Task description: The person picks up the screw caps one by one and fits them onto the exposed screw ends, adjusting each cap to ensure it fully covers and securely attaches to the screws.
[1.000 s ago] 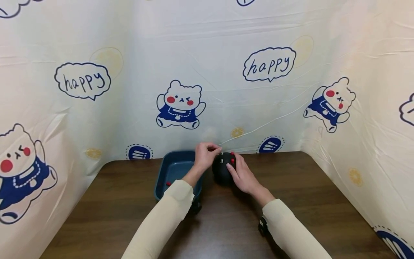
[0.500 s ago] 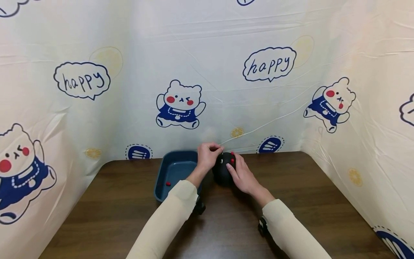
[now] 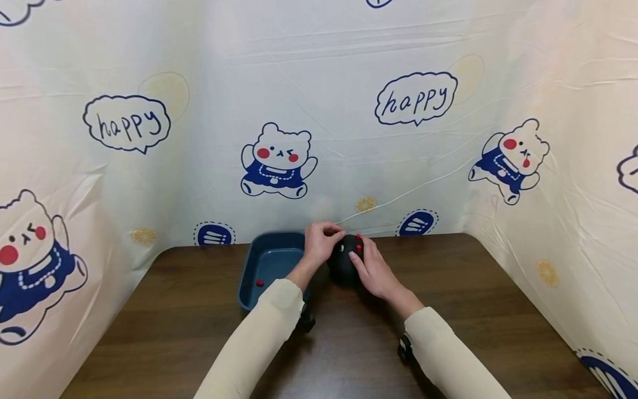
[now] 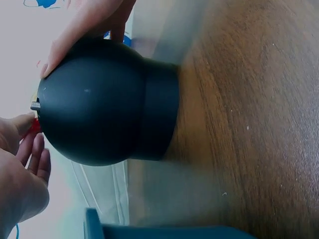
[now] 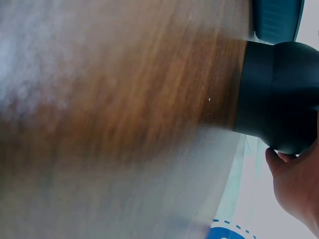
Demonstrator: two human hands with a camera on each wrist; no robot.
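A black rounded body (image 3: pixel 343 269) with a narrower base stands upright on the table. Threaded metal studs (image 4: pixel 35 105) stick out of its top, and red caps (image 3: pixel 358 247) sit there too. My right hand (image 3: pixel 375 270) grips the body from the right, thumb across the near side. In the right wrist view its fingertips touch the rounded wall. At the top, my left hand (image 3: pixel 319 242) pinches a red cap (image 4: pixel 35 125) between thumb and fingers against the body. From the head view my fingers hide this cap.
To the left of the body is a blue tray (image 3: pixel 244 280), its right side partly behind my left arm. A loose red cap (image 3: pixel 259 282) lies in it. Behind the wooden table (image 3: pixel 463 288) hangs a printed curtain (image 3: pixel 344 155).
My left hand has shifted slightly right along the top of the body, and its fingers have turned a little. The loose cap in the tray shows more fully. My right hand stays put.
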